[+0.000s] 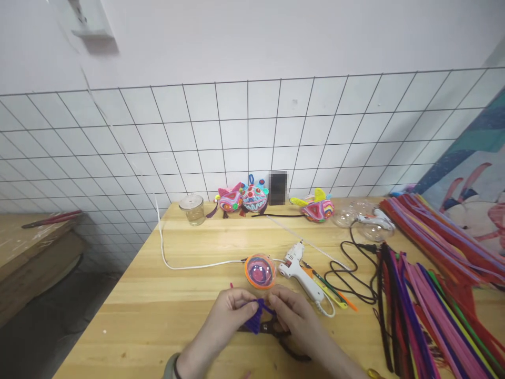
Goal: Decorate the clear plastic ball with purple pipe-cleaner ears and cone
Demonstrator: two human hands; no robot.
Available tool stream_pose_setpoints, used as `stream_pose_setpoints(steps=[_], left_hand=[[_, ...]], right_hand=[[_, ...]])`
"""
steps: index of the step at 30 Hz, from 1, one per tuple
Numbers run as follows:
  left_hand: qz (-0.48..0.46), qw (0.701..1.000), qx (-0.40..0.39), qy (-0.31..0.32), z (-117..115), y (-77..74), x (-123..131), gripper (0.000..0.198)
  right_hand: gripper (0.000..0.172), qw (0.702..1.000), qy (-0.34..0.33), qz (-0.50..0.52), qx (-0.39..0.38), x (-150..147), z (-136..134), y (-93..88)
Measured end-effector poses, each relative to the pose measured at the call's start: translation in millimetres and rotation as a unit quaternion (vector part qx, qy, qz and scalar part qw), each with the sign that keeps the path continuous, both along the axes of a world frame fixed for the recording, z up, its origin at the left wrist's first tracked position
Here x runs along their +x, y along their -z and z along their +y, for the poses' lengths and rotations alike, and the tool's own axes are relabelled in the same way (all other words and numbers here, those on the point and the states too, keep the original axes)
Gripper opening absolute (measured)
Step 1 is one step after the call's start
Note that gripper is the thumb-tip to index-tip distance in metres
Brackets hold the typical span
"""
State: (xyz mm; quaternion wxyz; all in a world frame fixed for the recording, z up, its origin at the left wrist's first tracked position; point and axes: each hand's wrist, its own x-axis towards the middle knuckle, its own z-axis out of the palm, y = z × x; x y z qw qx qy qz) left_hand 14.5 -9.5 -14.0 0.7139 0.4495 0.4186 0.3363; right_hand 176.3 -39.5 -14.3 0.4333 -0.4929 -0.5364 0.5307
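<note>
My left hand (224, 318) pinches a folded piece of purple pipe cleaner (254, 320) between thumb and fingers. On its other side, my right hand (299, 317) grips the free end of the same piece with closed fingertips. Beneath both hands lie dark-handled scissors (267, 327), partly covered by the piece and my fingers. Just beyond my fingertips rests a clear plastic ball (260, 270) with an orange rim and pink and purple coils inside. A white glue gun (303, 275) lies right of the ball, its nozzle pointing away from me.
Bundles of coloured pipe cleaners (426, 316) cover the table's right side. Black cable (342, 263) loops beside them. Along the wall stand a glass jar (194, 210), colourful pipe-cleaner fish (317, 209), and clear plastic balls (345, 217). A white cord (197, 266) crosses the left.
</note>
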Motion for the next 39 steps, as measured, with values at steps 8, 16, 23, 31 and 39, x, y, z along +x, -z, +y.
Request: stream_pose_setpoints(steps=[8, 16, 23, 31, 39], left_hand=[[-0.018, 0.999, -0.01, -0.024, 0.2, -2.9, 1.9, 0.036], [0.008, 1.0, 0.019, 0.004, -2.6, -1.2, 2.9, 0.036], [0.023, 0.998, 0.059, -0.019, -5.1, -3.0, 2.6, 0.035], [-0.047, 0.989, 0.029, -0.138, 10.1, -8.0, -7.3, 0.033], [-0.084, 0.978, 0.051, -0.184, 18.1, -2.1, -14.2, 0.028]], right_hand=[[0.021, 0.995, 0.005, -0.072, 0.063, -0.8, -2.6, -8.5], [0.02, 0.975, -0.001, -0.194, 0.104, -1.4, -4.1, -7.0], [0.02, 0.971, -0.008, -0.206, 0.118, 2.8, -2.2, -10.0], [0.016, 0.899, -0.033, -0.422, 0.109, 18.9, -9.9, -14.4], [0.031, 0.72, -0.062, -0.601, 0.343, 19.9, -32.1, 53.2]])
